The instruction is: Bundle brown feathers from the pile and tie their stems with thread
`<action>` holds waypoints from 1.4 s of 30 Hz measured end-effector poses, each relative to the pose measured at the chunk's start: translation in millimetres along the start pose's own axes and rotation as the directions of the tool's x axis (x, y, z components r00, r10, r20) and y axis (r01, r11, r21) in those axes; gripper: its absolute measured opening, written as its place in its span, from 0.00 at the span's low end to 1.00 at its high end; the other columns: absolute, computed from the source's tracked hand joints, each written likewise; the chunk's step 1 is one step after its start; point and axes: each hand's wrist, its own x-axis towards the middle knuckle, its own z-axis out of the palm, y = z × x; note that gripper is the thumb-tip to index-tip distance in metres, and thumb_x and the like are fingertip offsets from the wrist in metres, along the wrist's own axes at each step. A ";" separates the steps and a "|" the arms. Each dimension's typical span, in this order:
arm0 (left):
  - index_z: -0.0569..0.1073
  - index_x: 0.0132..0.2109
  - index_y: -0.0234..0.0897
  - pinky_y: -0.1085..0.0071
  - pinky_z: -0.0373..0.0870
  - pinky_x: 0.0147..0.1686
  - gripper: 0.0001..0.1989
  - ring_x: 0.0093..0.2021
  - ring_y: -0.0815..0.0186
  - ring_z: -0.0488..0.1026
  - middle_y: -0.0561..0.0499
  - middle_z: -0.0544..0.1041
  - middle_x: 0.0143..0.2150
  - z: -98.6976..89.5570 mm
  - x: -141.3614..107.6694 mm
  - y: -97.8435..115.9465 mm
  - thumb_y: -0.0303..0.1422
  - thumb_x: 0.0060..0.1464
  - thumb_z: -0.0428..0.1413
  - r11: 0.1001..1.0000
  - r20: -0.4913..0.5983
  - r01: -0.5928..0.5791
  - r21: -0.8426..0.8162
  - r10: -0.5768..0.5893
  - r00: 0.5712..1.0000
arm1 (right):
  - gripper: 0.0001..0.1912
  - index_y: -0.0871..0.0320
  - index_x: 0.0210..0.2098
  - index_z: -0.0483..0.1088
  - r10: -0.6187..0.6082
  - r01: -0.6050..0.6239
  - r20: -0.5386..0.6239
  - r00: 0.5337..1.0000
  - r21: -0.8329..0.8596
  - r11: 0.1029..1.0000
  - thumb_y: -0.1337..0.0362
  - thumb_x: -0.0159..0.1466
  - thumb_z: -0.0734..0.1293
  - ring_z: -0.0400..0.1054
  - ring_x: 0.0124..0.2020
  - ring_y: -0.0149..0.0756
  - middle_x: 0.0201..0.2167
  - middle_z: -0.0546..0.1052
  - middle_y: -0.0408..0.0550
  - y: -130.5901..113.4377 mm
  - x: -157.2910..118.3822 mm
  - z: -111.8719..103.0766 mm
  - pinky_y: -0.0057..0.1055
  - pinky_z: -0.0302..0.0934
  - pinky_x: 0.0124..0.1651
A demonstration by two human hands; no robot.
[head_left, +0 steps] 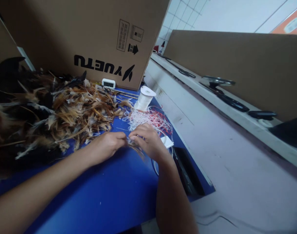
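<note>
My left hand (109, 144) is closed in a pinch just above the blue table, and whatever its fingertips hold is hidden or too small to make out. Facing it, a short gap away, my right hand (147, 141) is pinched too. A blurred brown feather (139, 151) sticks out below its fingertips. Left of both hands spreads a big heap of brown, black and cream feathers (75, 110). Just beyond my right hand lies a tangle of white and red ribbon strips (148, 119), with a white spool (144, 98) standing behind it.
A large cardboard box (99, 35) stands at the back, with a small white digital display (108, 83) before it. A black object (187, 172) lies along the right edge of the blue table (102, 195). The ledge (238, 107) on the right carries pan lids with black handles.
</note>
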 end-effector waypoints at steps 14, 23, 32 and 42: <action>0.79 0.27 0.39 0.70 0.70 0.38 0.07 0.34 0.64 0.75 0.49 0.79 0.30 -8.9 6.7 -3.5 0.32 0.51 0.59 0.974 -0.415 0.110 -0.197 -0.184 0.891 | 0.07 0.58 0.30 0.74 0.389 -0.287 0.027 0.921 0.722 0.629 0.60 0.54 0.70 0.69 0.31 0.32 0.28 0.76 0.44 1.1 9.2 27.1 0.32 0.64 0.38; 0.80 0.31 0.38 0.71 0.69 0.37 0.07 0.34 0.65 0.75 0.49 0.80 0.32 -1.3 2.7 -0.9 0.30 0.52 0.56 0.980 -0.515 0.198 0.019 -0.160 0.842 | 0.05 0.56 0.32 0.75 0.287 -0.224 -0.163 0.944 0.323 0.920 0.65 0.60 0.66 0.67 0.29 0.32 0.28 0.76 0.44 -11.7 4.1 29.6 0.29 0.61 0.35; 0.77 0.35 0.37 0.71 0.68 0.37 0.12 0.35 0.65 0.73 0.46 0.77 0.36 2.7 -3.6 -8.9 0.28 0.58 0.49 0.932 -0.329 0.120 0.343 0.000 0.944 | 0.11 0.58 0.38 0.71 -0.028 -0.016 -0.165 0.986 -0.260 0.966 0.68 0.67 0.57 0.66 0.41 0.39 0.36 0.75 0.50 -18.3 2.5 28.6 0.36 0.58 0.46; 0.77 0.37 0.41 0.73 0.67 0.37 0.12 0.35 0.66 0.72 0.51 0.77 0.37 -6.1 -4.7 -10.2 0.26 0.55 0.49 0.981 -0.112 0.033 0.189 -0.012 0.994 | 0.07 0.57 0.34 0.73 -0.019 -0.004 -0.165 0.986 -0.141 0.990 0.67 0.65 0.63 0.64 0.39 0.37 0.32 0.76 0.46 -6.2 2.3 15.1 0.36 0.56 0.46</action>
